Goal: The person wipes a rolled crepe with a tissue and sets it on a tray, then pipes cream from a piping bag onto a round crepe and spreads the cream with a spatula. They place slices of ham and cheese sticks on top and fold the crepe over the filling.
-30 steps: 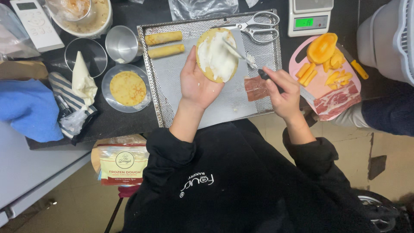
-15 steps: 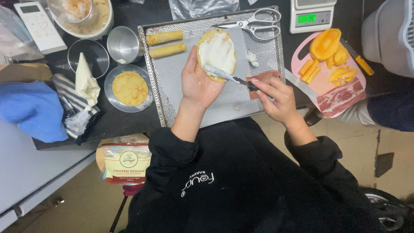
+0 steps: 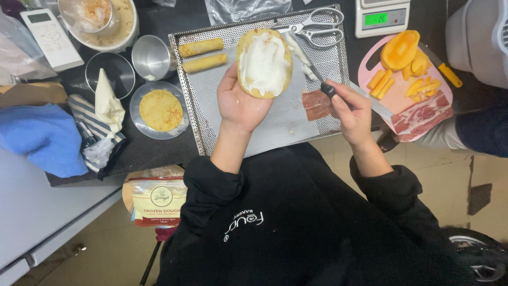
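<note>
Big perforated metal tray [image 3: 275,127] fills the centre of the counter, a pink cutting board [image 3: 394,95] with orange fruit slices and cured meat off at its three o'clock. Above the tray, the left hand [image 3: 238,103] cups a round flatbread [image 3: 263,63] spread white with cream, palm up, fingers curled under it. At the flatbread's three o'clock, the right hand [image 3: 352,111] grips a black-handled spreading knife [image 3: 309,63], blade smeared white, tip just beside the bread's edge. Scissors [image 3: 317,22] lie at one o'clock; two rolled pastries [image 3: 201,54] sit at nine o'clock.
</note>
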Action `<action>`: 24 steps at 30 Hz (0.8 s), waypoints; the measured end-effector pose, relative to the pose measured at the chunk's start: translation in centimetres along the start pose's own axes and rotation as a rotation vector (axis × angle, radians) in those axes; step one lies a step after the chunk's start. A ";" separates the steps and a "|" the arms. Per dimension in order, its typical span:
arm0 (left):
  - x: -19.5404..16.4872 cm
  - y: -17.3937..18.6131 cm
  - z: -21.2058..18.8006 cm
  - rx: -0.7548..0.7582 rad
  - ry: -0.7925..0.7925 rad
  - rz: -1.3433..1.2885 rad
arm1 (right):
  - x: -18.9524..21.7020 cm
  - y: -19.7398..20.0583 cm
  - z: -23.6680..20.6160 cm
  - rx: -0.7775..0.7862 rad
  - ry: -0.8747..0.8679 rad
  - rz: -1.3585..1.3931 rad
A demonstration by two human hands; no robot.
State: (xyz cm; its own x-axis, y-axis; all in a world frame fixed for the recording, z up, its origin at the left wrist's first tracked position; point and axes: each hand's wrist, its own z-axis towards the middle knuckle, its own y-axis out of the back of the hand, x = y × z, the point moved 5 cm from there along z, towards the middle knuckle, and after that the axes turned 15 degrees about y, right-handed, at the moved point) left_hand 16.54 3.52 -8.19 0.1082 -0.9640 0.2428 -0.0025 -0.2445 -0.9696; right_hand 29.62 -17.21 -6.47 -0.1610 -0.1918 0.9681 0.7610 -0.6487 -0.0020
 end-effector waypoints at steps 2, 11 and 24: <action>0.1 0.4 -0.1 0.012 -0.004 0.012 | -0.7 0.0 -0.2 -0.073 -0.064 0.168; 0.5 -0.3 -0.1 0.082 -0.022 0.038 | 0.2 -0.6 0.3 -0.063 -0.010 0.207; 1.9 -6.0 0.1 -0.031 0.030 -0.002 | 5.6 -1.6 1.6 0.201 0.506 -0.743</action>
State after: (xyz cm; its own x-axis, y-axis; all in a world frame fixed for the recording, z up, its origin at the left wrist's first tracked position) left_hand 16.85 3.13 -1.86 0.0783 -0.9661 0.2461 -0.0336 -0.2493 -0.9678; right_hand 28.54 -16.06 -0.65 -0.8718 -0.1068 0.4781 0.4392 -0.6028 0.6661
